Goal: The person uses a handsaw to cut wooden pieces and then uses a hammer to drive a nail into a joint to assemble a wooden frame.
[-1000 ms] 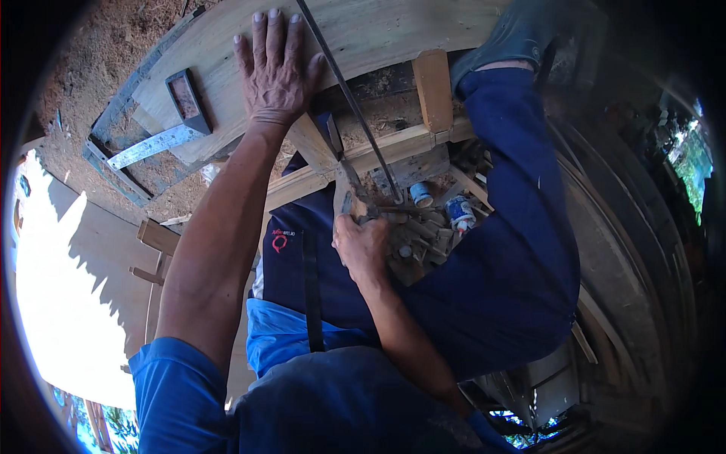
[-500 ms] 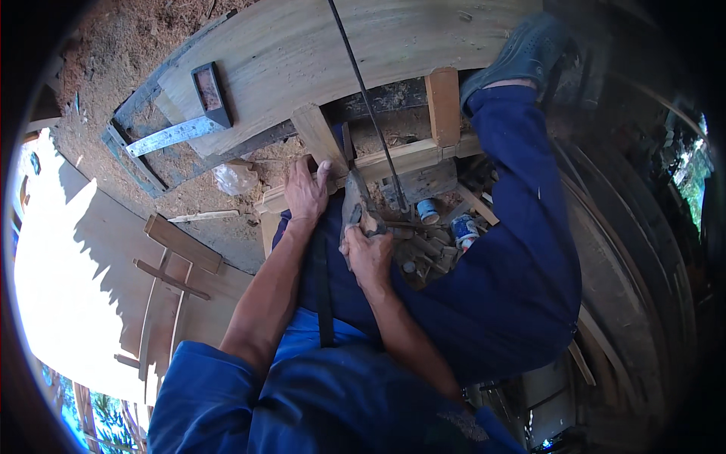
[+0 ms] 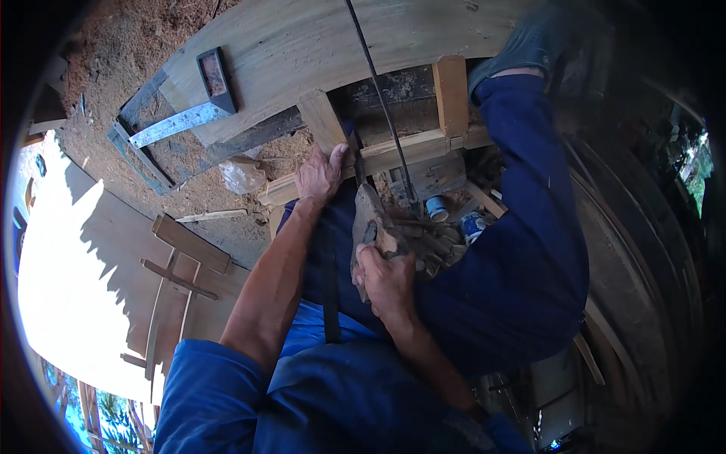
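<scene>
Rail (image 3: 423,146) lay crosswise beyond my lap: likely stiff, solid, best held by the block (image 3: 321,117). My left grip (image 3: 318,178) rested at that joint, squeeze unclear. Tool (image 3: 365,200) was over my lap, right grip (image 3: 386,280) clenched around its wooden handle (image 3: 361,225): probably light, rough, not slippery, best held low. Blade (image 3: 358,159) looked partly hidden; couldn't make out teeth or tip.

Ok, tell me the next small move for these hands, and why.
Probably slide the left hand slightly leftward along the wooden rail: its thumb appears close to the narrow dark blade at the rail, while the right hand grips the worn handle of that tool.
</scene>
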Demonstrator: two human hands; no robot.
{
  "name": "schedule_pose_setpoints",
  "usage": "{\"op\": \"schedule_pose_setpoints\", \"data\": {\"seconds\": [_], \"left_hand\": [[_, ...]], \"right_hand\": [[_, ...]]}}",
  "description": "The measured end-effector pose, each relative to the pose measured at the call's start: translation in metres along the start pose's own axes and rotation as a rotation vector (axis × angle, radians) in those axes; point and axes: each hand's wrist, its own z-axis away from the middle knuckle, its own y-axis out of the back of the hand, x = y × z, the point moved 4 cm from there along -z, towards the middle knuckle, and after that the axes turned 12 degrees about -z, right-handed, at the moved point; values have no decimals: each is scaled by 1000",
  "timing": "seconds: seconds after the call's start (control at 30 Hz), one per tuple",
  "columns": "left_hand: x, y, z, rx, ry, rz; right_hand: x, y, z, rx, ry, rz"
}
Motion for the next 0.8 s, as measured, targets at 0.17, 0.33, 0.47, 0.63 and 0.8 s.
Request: {"op": "schedule_pose_setpoints", "data": {"seconds": [0.17, 0.33, 0.47, 0.63, 0.8], "left_hand": [[6, -3, 0, 19, -20, 7], [4, -4, -1, -27, -9, -95], [2, 8, -8, -63, -5, -23], [-3, -1, -1, -38, -2, -33], [-12, -3, -16, -123, -28, 6]], "right_hand": [[12, -8, -48, 22, -26, -72], [23, 0, -9, 18, 46, -70], [-20, 1, 39, 53, -276, 120], [-33, 22, 102, -47, -56, -62], [-81, 53, 203, 64, -29, 131]]}}
